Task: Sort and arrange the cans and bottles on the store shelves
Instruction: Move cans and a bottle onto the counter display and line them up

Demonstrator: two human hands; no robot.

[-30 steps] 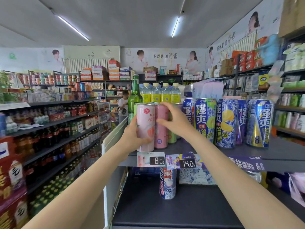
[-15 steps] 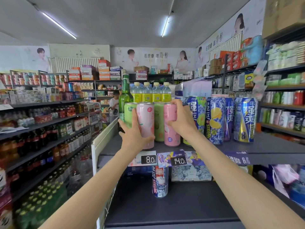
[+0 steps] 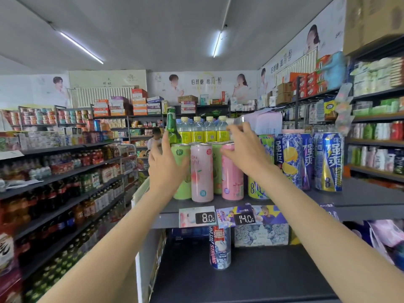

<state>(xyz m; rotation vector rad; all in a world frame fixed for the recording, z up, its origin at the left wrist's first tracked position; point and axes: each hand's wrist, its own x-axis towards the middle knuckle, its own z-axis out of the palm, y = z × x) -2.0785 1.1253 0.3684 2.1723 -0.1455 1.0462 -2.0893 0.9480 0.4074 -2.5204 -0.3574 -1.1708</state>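
Head view shows our left hand [image 3: 165, 169] spread loose against the green can [image 3: 182, 171] and our right hand [image 3: 244, 154] loose over the pink cans [image 3: 202, 173] standing on the shelf [image 3: 360, 195].

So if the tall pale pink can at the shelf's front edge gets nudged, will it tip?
Probably: the pale pink can is tall and slim, upright near the shelf lip. Its smooth sides look slippery; on its side it would likely roll.
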